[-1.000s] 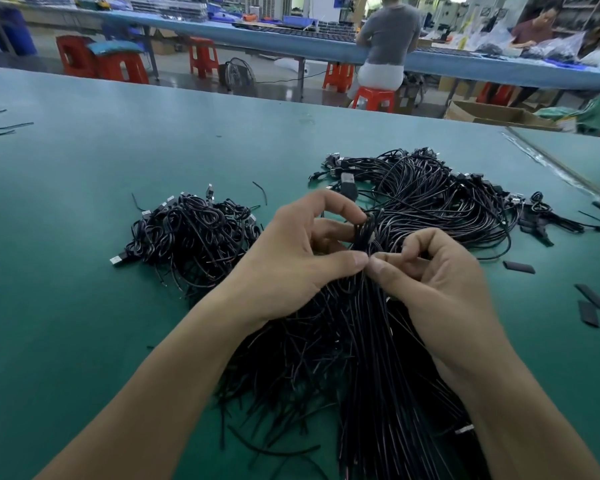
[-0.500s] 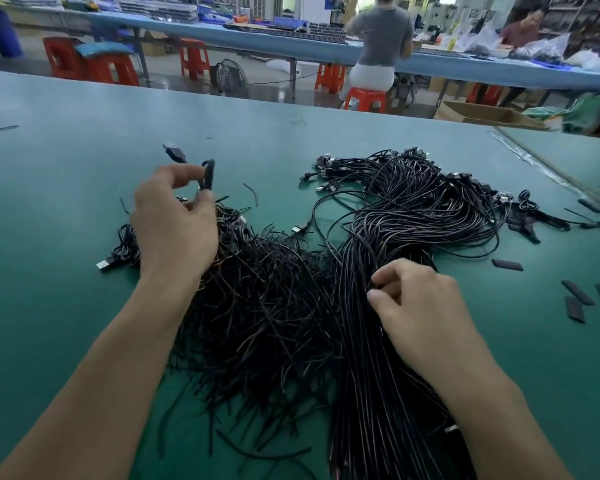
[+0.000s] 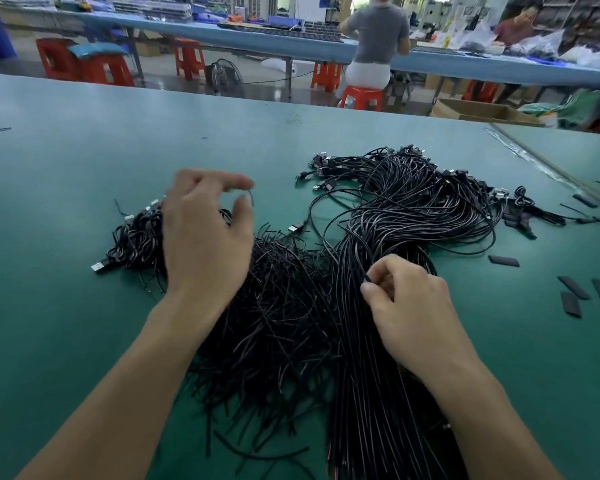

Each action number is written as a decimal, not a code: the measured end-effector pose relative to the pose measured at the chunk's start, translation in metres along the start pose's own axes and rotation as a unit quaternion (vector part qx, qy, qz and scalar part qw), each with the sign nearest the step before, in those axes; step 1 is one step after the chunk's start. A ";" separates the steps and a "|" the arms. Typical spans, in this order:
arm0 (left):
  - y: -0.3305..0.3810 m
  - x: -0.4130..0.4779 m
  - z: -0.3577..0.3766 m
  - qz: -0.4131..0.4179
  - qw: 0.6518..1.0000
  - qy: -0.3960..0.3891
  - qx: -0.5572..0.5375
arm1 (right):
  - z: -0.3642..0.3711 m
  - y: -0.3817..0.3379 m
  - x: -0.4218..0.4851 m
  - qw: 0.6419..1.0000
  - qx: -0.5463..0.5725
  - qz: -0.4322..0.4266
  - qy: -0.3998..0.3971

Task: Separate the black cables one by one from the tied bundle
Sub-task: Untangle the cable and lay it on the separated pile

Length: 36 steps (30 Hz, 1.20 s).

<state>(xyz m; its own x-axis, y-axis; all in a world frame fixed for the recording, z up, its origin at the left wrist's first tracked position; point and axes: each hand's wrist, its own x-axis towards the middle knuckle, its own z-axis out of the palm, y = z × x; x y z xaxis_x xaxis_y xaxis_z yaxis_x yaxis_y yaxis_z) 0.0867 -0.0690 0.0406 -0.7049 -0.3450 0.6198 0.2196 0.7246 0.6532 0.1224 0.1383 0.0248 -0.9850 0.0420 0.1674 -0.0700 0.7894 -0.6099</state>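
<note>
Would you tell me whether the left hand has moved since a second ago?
Yes: the left hand went leftward, off the tied bundle to above the separated pile.

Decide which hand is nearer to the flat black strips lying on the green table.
Right. The right hand, pinching a cable in the tied bundle, is left of the flat black strips; the left hand is over the loose pile, farther left.
</note>
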 end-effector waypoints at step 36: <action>0.030 -0.045 0.023 0.130 0.890 -0.436 0.012 | 0.006 0.004 0.003 0.997 0.013 0.071 -0.005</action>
<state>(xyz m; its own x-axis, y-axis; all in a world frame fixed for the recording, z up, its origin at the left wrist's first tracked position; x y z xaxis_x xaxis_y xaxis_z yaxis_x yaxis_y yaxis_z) 0.1095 -0.0179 0.0223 -0.8905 0.4231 0.1674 0.4441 0.7283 0.5219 0.1186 0.1383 0.0179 -0.9866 0.1466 0.0710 0.0664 0.7595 -0.6471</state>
